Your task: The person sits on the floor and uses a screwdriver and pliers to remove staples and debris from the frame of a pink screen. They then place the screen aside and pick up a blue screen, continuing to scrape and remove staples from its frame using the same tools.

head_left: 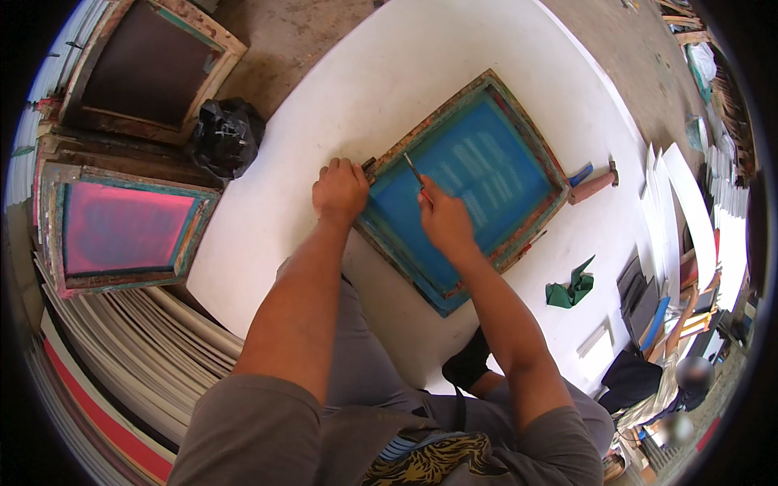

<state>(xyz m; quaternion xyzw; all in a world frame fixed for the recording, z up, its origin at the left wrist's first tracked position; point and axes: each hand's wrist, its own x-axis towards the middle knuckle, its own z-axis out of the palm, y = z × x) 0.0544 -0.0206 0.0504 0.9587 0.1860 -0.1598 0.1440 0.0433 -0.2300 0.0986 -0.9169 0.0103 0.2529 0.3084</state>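
Note:
A silk-screen frame (545, 142) with worn wooden edges lies slanted on the white table. Pale blocks of print show through its blue mesh (454, 166). At the frame's left edge, my left hand (340, 191) is closed in a fist beside a small dark piece (369, 165); what it grips is hidden. My right hand (446, 220) is over the mesh, fingers wrapped round a slim screwdriver-like tool (415, 171) with a bit of red at the handle. The tool's tip points toward the frame's upper left side.
A hammer (593, 188) and a blue-handled item (581, 173) lie right of the frame on the white table (389, 81). Nearer is a crumpled green piece (570, 285). At left stand a pink-meshed screen (126, 227), a dark screen (146, 65) and a black plastic bag (227, 138). People (656, 389) are at lower right.

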